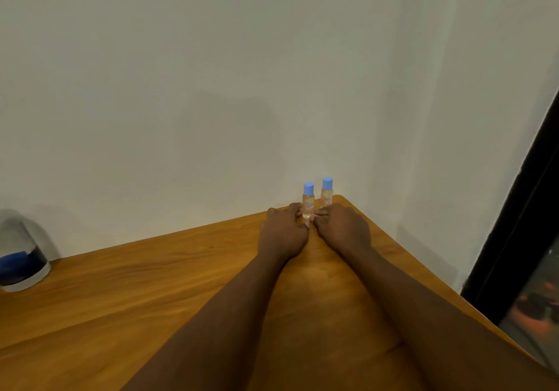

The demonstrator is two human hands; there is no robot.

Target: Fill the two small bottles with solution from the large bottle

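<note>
Two small clear bottles with blue caps stand upright side by side at the far right corner of the wooden table (151,293), close to the wall. My left hand (282,233) has its fingers and thumb curled around the base of the left small bottle (308,200). My right hand (343,228) lies against the foot of the right small bottle (327,192) and hides its lower part. I cannot tell whether that hand grips it. Both caps are on. A clear liquid shows in both bottles.
A blurred clear rounded container (22,254) with a blue part inside and a white base stands at the table's far left. A white wall runs behind the table. The table's right edge (429,272) drops off beside a dark door frame (514,215).
</note>
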